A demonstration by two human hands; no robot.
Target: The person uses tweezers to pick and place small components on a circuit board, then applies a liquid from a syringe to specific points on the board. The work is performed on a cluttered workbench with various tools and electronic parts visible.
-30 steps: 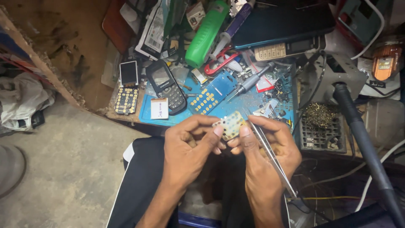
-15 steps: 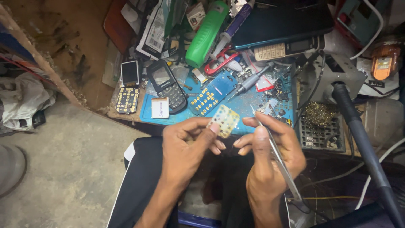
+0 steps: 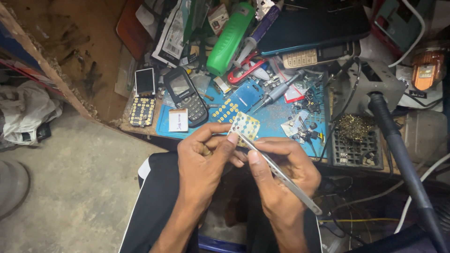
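My left hand (image 3: 206,161) pinches a small dotted keypad sheet (image 3: 246,125) between thumb and fingers, just over the near edge of the blue work mat (image 3: 272,119). My right hand (image 3: 281,171) grips long metal tweezers (image 3: 281,171) whose tips touch the lower edge of the sheet. Both hands hover above my lap in dark trousers.
On the mat lie a black keypad phone (image 3: 187,96), a bare phone board with screen (image 3: 143,96), a blue keypad board (image 3: 236,100), a small screwdriver (image 3: 276,91) and loose parts. A green bottle (image 3: 229,40), a soldering stand with brass wool (image 3: 354,129) and cables crowd the back and right.
The tweezers swung from pointing up beside the sheet to lying flat with their tips against it. My left hand tilted the sheet slightly.
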